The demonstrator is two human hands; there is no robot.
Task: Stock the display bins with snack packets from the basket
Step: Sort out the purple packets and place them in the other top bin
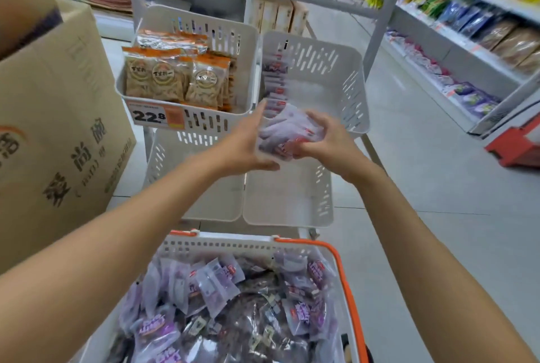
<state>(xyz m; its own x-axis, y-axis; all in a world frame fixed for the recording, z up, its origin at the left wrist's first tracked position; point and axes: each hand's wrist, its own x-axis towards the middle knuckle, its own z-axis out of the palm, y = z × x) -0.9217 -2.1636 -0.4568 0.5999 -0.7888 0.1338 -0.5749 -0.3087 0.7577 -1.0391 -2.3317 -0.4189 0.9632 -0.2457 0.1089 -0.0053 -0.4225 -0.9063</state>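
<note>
A white basket (346,280) with orange handles sits at the bottom, filled with purple snack packets (216,283). Between my two hands is a small stack of those purple packets (285,133), held just above the front edge of the upper right display bin (350,85). My left hand (248,143) presses the stack's left side with straight fingers. My right hand (327,140) curls round its right side. A row of the same packets (274,79) stands along that bin's left wall.
The upper left bin (242,41) holds tan and orange packets (175,76) and bears a 22.8 price tag (149,117). Two lower white bins (287,196) sit under the upper ones. A cardboard box (55,117) stands left. Stocked shelves (467,41) line the right aisle.
</note>
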